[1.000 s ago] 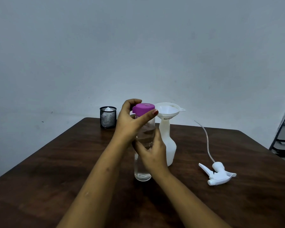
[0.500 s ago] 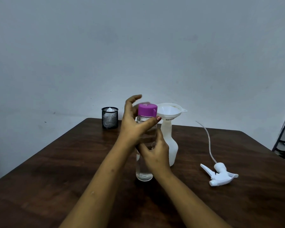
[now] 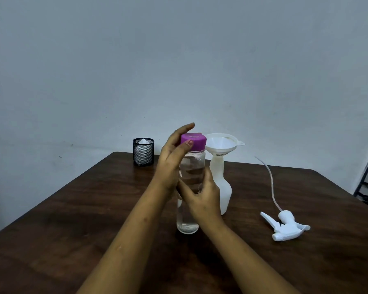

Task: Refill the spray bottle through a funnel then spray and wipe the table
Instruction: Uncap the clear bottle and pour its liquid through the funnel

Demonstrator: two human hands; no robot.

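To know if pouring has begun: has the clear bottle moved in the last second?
No. The clear bottle stands upright at the same spot as before, just front-left of the white spray bottle, purple cap still on.

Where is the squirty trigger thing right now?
In the head view the spray trigger lies on the table at the right, apart from the white spray bottle that holds the funnel.
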